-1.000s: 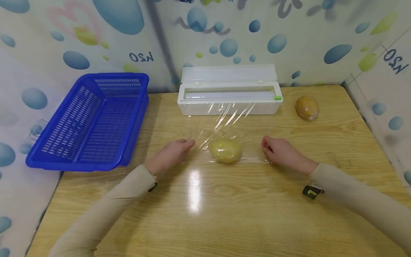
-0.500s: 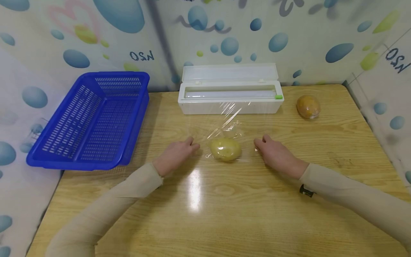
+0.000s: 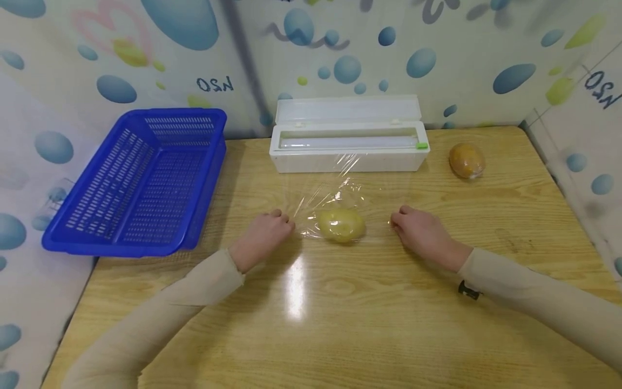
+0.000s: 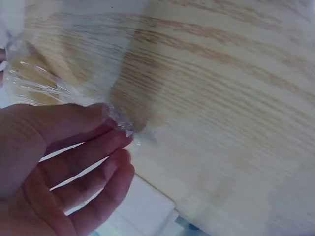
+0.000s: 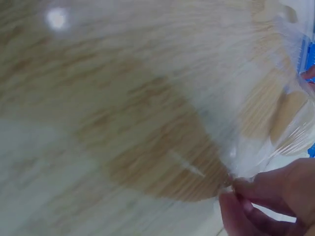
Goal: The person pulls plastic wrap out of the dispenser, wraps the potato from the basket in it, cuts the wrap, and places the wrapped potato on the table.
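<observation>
Roughly midway between the left hand (image 3: 262, 237) and the right hand (image 3: 427, 236) lies the potato (image 3: 342, 226), its long axis running from one hand toward the other — neither clearly nearer; clear film (image 3: 338, 195) stretches from the white box (image 3: 311, 164) to both hands; the left pinches its edge between thumb and forefinger, other fingers loosely bent; the right pinches the opposite side — thumb against finger.

Wooden table (image 3: 369, 335), basket (image 3: 121, 251), box (image 3: 301, 163), potato (image 3: 342, 226), fruit (image 3: 467, 160)
</observation>
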`<state>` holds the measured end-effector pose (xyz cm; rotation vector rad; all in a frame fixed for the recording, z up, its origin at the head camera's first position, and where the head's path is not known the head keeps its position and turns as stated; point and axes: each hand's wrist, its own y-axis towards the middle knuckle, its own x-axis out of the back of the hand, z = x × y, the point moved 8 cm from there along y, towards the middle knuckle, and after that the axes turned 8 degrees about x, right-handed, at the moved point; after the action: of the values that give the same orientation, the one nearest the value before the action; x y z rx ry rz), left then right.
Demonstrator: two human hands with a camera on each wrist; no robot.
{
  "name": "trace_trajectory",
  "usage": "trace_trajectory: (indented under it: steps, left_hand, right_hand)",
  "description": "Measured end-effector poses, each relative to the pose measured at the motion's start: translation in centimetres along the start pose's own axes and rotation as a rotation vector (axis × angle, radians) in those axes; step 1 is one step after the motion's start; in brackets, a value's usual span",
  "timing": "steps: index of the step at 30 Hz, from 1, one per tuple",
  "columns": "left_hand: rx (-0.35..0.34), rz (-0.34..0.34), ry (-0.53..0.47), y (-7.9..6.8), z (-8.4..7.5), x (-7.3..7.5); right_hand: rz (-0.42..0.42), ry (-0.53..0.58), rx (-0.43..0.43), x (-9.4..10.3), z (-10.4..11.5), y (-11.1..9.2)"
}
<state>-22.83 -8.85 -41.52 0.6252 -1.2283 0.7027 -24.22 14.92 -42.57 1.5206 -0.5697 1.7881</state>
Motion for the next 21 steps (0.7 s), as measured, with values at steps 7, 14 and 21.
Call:
trace_trajectory:
  steps: [7, 14, 21]
  left_hand:
    - [0.001, 0.050, 0.019, -0.4, -0.4, 0.3]
    - [0.009, -0.027, 0.067, -1.1, -0.7, 1.1]
    - [0.031, -0.004, 0.010, -1.1, -0.7, 1.1]
  right_hand:
    - [0.086, -0.188, 0.053, 0.1, 1.3, -0.7]
    - [0.110, -0.421, 0.170, -0.2, 4.0, -2.0]
    - [0.144, -0.386, 0.136, -0.5, 4.2, -2.4]
